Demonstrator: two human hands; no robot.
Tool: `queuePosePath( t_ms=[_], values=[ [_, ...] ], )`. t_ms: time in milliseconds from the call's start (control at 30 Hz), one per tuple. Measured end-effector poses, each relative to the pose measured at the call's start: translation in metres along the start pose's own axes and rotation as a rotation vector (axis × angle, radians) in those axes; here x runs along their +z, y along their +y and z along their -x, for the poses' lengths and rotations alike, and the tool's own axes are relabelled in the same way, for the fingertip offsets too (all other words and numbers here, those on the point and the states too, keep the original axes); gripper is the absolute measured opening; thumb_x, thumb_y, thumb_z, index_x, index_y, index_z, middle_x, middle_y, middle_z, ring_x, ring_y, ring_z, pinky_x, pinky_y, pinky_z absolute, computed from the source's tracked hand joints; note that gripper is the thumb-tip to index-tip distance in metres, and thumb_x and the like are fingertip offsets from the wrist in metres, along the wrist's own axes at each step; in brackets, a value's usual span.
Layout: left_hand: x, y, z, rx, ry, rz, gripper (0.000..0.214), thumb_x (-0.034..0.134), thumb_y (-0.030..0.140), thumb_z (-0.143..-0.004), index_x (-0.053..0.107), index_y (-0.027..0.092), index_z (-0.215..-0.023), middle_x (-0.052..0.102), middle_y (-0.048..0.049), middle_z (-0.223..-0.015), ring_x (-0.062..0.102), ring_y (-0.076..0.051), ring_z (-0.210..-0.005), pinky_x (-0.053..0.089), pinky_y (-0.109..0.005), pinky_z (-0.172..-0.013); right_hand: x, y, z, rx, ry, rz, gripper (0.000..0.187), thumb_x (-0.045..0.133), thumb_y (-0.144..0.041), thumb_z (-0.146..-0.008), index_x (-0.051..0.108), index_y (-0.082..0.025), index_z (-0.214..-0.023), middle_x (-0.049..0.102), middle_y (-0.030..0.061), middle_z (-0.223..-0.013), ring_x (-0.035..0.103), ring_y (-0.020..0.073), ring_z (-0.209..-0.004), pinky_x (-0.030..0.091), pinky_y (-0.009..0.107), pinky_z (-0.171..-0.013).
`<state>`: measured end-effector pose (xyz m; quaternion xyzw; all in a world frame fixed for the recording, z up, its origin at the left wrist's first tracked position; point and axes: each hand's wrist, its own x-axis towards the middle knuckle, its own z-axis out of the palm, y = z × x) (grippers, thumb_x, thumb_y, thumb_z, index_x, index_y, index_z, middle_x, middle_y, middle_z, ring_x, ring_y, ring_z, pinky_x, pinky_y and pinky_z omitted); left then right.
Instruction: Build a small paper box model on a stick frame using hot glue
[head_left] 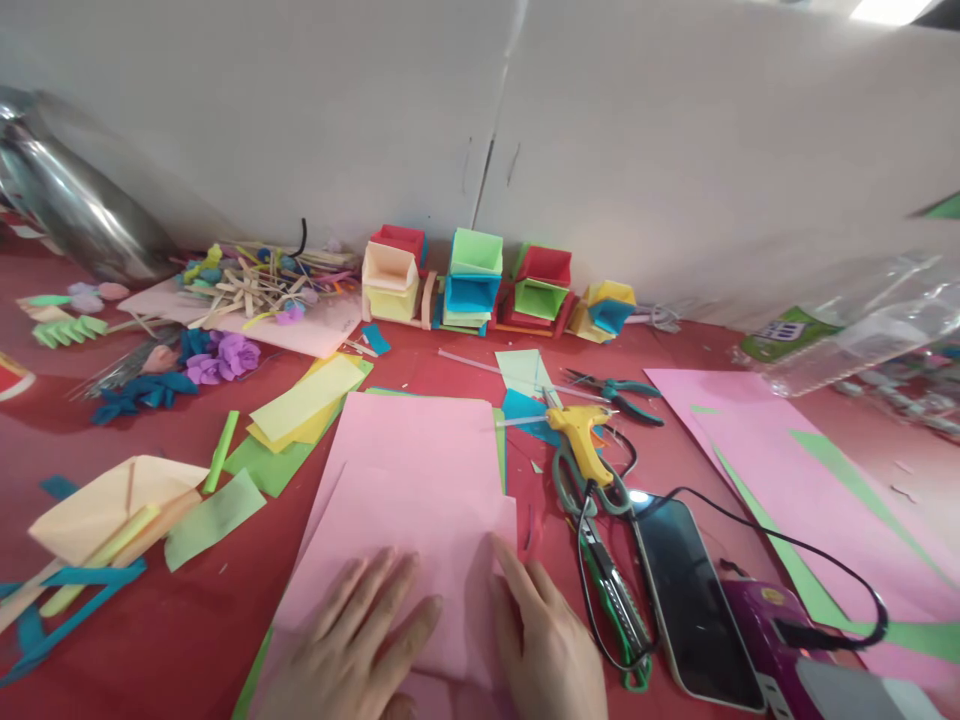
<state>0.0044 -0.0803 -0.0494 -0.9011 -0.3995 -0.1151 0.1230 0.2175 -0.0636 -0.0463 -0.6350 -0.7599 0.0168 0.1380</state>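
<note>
My left hand [360,640] lies flat on a pink paper sheet [427,510], fingers outstretched and palm down. My right hand [544,630] rests at the right edge of that sheet, its fingers extended and touching the paper; the thumb is partly hidden. Beneath it, another pink sheet [427,425] reaches further back, with green and blue paper edges showing around the stack. To the right of my right hand are a green utility knife [619,600], scissors [570,485] and a yellow glue gun [583,440].
Folded paper boxes [472,285] line the back wall. At right are a phone [694,590], a purple device [780,630] with a black cable, pliers [630,390] and a plastic bottle [862,330]. Craft sticks [251,285], purple paper flowers [225,358] and a steel jug [82,190] stand left.
</note>
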Motion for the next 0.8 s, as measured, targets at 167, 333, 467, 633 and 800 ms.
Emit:
queuePosePath(
  t_ms=[167,333,467,633,800],
  values=[
    [0.004,0.000,0.002,-0.024,-0.028,0.032,0.065,0.050,0.051,-0.074,0.034,0.027,-0.133,0.045,-0.0036,-0.133,0.037,-0.025,-0.121,0.020,-0.039,-0.102,0.000,0.000,-0.001,0.019,-0.031,-0.008,0.039,0.035,-0.019,-0.083,0.056,-0.018,-0.115,0.066,0.0086,-0.087,0.066,0.0192,-0.069,0.054,0.028,-0.058],
    [0.009,0.002,0.005,-0.042,-0.049,0.037,0.069,0.051,0.054,-0.073,0.031,0.030,-0.134,0.041,-0.0030,-0.136,0.034,-0.028,-0.124,0.022,-0.042,-0.101,-0.001,-0.001,-0.002,0.031,-0.063,0.001,0.039,0.035,-0.019,-0.084,0.056,-0.018,-0.116,0.066,0.0094,-0.092,0.066,0.0196,-0.073,0.054,0.027,-0.061],
    [0.012,0.003,0.008,-0.030,-0.077,0.025,0.072,0.051,0.055,-0.072,0.028,0.028,-0.135,0.037,-0.0045,-0.138,0.032,-0.029,-0.125,0.023,-0.044,-0.100,0.000,0.000,-0.001,0.029,-0.069,0.003,0.039,0.034,-0.019,-0.084,0.055,-0.017,-0.118,0.066,0.0102,-0.094,0.066,0.0205,-0.074,0.054,0.029,-0.060],
    [0.012,0.005,0.008,-0.015,-0.085,-0.001,0.072,0.048,0.055,-0.074,0.028,0.026,-0.136,0.038,-0.0068,-0.137,0.033,-0.031,-0.124,0.024,-0.046,-0.098,-0.001,0.001,0.000,0.023,-0.077,-0.022,0.039,0.034,-0.019,-0.085,0.054,-0.018,-0.118,0.065,0.0096,-0.092,0.066,0.0200,-0.076,0.054,0.029,-0.061],
    [0.007,0.006,0.008,0.017,-0.106,-0.041,0.073,0.053,0.052,-0.072,0.029,0.025,-0.135,0.042,-0.0075,-0.135,0.036,-0.031,-0.121,0.024,-0.046,-0.096,0.001,0.003,-0.001,0.007,-0.054,-0.053,0.038,0.035,-0.020,-0.084,0.057,-0.016,-0.115,0.065,0.0100,-0.091,0.065,0.0204,-0.079,0.055,0.028,-0.062]
  ],
)
